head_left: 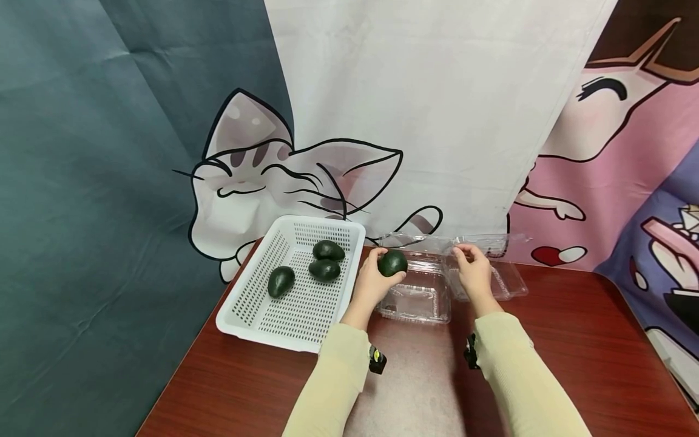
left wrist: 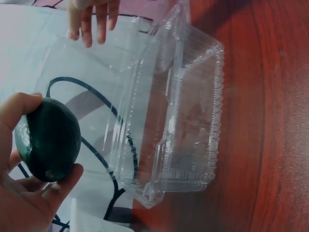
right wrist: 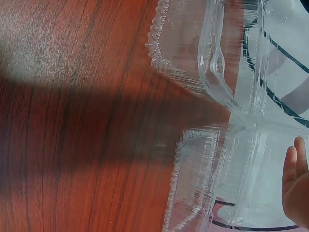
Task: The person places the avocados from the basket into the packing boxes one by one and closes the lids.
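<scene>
My left hand (head_left: 371, 283) grips a dark green avocado (head_left: 392, 263) between thumb and fingers, over the left edge of a clear plastic clamshell box (head_left: 412, 303). That box stands with its lid tilted up at the back. A second clear clamshell (head_left: 508, 280) stands beside it on the right, also with its lid raised. Over the place where the two boxes meet is my right hand (head_left: 474, 274), its fingers loosely extended in the left wrist view and holding nothing. Three more avocados lie in a white perforated basket (head_left: 229, 315) to the left.
The boxes and basket stand on a reddish-brown wooden table (head_left: 590, 340). Directly behind them hangs a cloth backdrop (head_left: 437, 109) with cartoon animals. Both forearms reach in from the front, each with a small black device at the wrist.
</scene>
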`<state>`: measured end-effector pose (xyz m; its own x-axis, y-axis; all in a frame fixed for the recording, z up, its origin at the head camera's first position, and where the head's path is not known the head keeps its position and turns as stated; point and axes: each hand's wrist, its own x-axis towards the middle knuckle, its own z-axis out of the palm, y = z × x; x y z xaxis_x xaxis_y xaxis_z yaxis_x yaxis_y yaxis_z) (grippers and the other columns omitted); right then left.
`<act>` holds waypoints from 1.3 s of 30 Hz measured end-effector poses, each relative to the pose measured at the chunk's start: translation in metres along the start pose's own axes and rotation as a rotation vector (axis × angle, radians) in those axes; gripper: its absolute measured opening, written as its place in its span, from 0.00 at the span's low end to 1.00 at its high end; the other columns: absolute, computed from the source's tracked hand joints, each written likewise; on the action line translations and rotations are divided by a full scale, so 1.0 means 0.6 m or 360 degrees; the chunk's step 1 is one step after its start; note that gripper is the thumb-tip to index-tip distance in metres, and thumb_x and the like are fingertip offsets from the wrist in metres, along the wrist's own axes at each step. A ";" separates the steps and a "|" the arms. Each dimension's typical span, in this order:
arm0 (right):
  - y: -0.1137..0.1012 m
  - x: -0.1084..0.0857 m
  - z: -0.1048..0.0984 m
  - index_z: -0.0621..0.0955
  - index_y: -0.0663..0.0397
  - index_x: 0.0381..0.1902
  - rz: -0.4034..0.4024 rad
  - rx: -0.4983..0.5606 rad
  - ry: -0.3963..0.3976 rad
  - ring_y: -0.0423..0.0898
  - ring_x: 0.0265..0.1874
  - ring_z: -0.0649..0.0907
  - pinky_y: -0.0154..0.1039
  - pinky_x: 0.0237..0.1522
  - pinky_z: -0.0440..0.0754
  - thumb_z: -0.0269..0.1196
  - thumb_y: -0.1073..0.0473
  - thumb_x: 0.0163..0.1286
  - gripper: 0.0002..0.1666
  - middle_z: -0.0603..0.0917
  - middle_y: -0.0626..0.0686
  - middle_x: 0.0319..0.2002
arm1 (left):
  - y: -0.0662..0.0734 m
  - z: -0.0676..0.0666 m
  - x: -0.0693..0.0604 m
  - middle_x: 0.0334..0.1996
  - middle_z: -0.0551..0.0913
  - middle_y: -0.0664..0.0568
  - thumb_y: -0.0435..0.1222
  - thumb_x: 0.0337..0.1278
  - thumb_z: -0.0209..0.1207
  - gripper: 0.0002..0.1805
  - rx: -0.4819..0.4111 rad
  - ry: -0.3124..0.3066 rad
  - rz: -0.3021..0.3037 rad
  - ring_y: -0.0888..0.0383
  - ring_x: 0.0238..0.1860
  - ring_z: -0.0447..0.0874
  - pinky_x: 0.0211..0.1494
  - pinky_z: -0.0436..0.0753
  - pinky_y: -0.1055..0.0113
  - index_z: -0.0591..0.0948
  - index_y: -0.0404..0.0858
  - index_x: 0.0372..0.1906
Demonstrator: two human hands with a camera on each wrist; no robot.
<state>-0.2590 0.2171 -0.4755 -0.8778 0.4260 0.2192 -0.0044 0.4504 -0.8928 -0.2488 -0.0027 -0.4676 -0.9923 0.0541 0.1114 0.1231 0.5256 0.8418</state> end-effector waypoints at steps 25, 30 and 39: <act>0.001 0.001 -0.002 0.80 0.61 0.43 0.0017 0.0026 -0.0006 0.37 0.32 0.75 0.23 0.30 0.70 0.59 0.57 0.67 0.13 0.82 0.62 0.38 | -0.011 0.013 -0.009 0.52 0.75 0.49 0.49 0.39 0.70 0.35 0.0084 -0.0060 -0.0084 0.51 0.47 0.76 0.46 0.74 0.55 0.69 0.50 0.57; 0.004 0.002 0.000 0.80 0.62 0.44 0.0010 0.0058 -0.0002 0.30 0.29 0.74 0.23 0.31 0.70 0.59 0.57 0.67 0.14 0.82 0.62 0.39 | -0.012 0.013 -0.009 0.50 0.77 0.49 0.50 0.40 0.70 0.35 0.0093 -0.0069 -0.0087 0.51 0.46 0.77 0.45 0.74 0.55 0.70 0.50 0.56; 0.006 0.002 0.002 0.80 0.63 0.43 -0.0011 0.0082 0.0016 0.27 0.28 0.73 0.24 0.33 0.70 0.59 0.58 0.67 0.13 0.82 0.63 0.39 | -0.015 0.018 -0.009 0.53 0.75 0.47 0.48 0.41 0.70 0.39 0.0076 -0.0064 -0.0073 0.49 0.49 0.75 0.48 0.74 0.53 0.66 0.50 0.61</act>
<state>-0.2608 0.2185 -0.4790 -0.8728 0.4309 0.2291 -0.0354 0.4123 -0.9104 -0.2450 0.0015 -0.4816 -0.9967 0.0628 0.0512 0.0779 0.5683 0.8192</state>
